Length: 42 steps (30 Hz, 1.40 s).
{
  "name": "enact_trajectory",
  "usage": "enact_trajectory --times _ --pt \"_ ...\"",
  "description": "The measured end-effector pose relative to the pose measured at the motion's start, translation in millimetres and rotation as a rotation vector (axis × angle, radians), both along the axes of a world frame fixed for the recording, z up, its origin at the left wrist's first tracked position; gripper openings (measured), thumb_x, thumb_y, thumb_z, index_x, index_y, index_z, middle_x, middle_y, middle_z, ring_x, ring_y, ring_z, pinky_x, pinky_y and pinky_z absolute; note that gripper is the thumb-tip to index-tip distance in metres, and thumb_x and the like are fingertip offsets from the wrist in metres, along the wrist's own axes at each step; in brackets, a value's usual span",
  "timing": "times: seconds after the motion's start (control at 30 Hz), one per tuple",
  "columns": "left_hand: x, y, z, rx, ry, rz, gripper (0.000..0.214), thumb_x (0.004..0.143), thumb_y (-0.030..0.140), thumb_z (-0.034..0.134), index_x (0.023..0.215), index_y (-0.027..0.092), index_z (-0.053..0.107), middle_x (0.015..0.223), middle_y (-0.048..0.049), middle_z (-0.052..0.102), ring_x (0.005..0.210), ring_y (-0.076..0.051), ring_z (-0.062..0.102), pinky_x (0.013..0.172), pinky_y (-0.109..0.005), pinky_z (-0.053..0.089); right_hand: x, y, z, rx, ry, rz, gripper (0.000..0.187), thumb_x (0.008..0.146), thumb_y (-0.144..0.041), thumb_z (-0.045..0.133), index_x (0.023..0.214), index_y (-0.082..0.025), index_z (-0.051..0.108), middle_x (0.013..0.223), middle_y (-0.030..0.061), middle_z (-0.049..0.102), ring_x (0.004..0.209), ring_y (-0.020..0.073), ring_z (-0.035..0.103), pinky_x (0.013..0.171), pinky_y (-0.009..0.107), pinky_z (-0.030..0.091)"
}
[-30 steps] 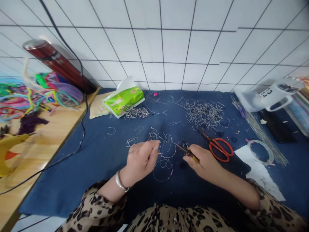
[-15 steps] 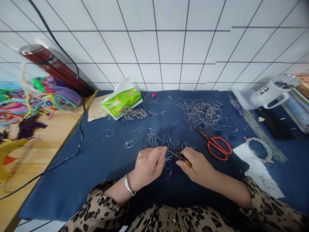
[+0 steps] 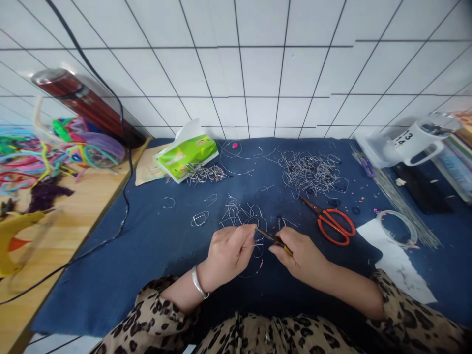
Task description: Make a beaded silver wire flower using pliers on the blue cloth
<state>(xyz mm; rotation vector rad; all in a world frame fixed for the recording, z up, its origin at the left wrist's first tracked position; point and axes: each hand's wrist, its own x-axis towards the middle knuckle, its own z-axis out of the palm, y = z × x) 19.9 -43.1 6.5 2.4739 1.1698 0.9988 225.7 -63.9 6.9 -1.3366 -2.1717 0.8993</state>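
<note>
Thumb and fingers of my left hand point(image 3: 229, 251) are pinched on a thin wire whose end is mostly hidden at the fingertips. My right hand point(image 3: 300, 250) is wrapped round dark-jawed pliers point(image 3: 275, 239) with a bit of yellow on the handle. The pliers' tip meets my left fingertips. Below them hangs a loop of thin wire point(image 3: 259, 268) with small pink beads. Just beyond my hands lies a small heap of bent wire pieces point(image 3: 233, 210). Scissors with red-orange handles point(image 3: 336, 227) rest right of my right hand.
A large tangle of bent wires point(image 3: 311, 172) lies at the back. A green tissue pack point(image 3: 188, 157) stands back left. To the right are a roll of clear line point(image 3: 413, 231), white paper point(image 3: 401, 268), straight wires point(image 3: 405, 206) and a white mug point(image 3: 424, 142). A black cable point(image 3: 123, 196) crosses the left side.
Both hands hold nearly the same pose, with the pliers still at my left fingertips. The whole view has shifted very slightly.
</note>
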Motion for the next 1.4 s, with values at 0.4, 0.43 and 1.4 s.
enact_trajectory --times 0.4,0.43,1.4 --pt "-9.2 6.6 0.5 0.135 0.134 -0.112 0.023 0.079 0.009 0.047 0.100 0.013 0.053 0.068 -0.0036 0.062 0.059 -0.015 0.057 0.056 -0.029 0.045 11.1 5.8 8.2 0.160 -0.145 0.074 0.018 0.088 -0.032 0.044 0.076 -0.019 0.045 0.072 0.0014 0.049 0.066 0.0133 0.045 0.061 0.026 0.038" --pt "-10.2 7.9 1.0 0.147 0.151 -0.128 0.023 0.078 0.009 0.048 0.101 0.013 0.053 0.068 -0.0036 0.063 0.059 -0.015 0.057 0.057 -0.029 0.045 12.3 6.2 8.4 0.178 -0.168 0.082 0.018 0.088 -0.032 0.044 0.076 -0.019 0.045 0.072 0.0017 0.049 0.066 0.0134 0.046 0.061 0.026 0.038" --pt "5.1 -7.4 6.2 -0.558 -0.386 0.037 0.015 0.086 0.014 0.046 0.099 0.016 0.054 0.062 0.0034 0.062 0.045 -0.006 0.056 0.049 -0.017 0.046 10.9 7.4 4.4 0.261 -0.198 -0.042 0.016 0.087 -0.033 0.048 0.084 -0.018 0.052 0.079 0.0055 0.052 0.076 0.0171 0.049 0.067 0.029 0.042"
